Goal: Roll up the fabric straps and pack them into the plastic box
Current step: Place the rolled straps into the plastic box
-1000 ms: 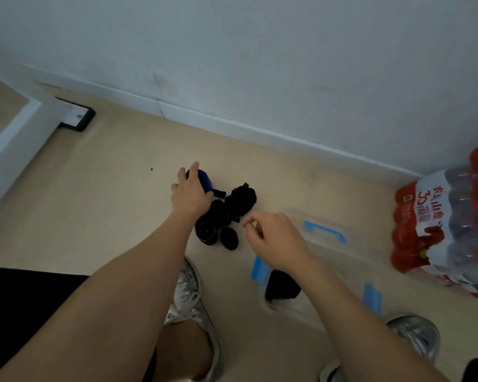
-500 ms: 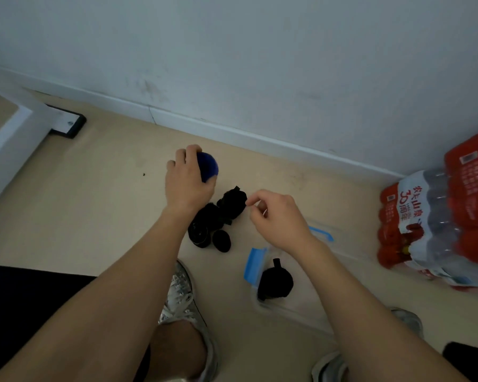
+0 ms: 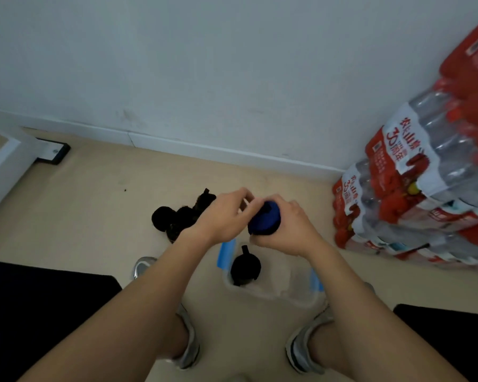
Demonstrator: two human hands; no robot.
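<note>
Shrink-wrapped water bottle packs [image 3: 414,194] stacked against the wall [image 3: 204,64]

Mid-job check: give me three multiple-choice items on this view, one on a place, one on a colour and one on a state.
1. Where is the nearest black roll?
A) in the box
B) on a shelf
C) on a chair

2. What colour is the held roll?
A) red
B) white
C) blue

3. What is the right hand doing?
A) lying flat on the floor
B) gripping the held roll
C) hanging empty

Answers: 1 A, it sits inside the clear walls. 2 C, blue fabric shows between the hands. 3 B, its fingers curl round the roll, while the left hand pinches at its top.
</note>
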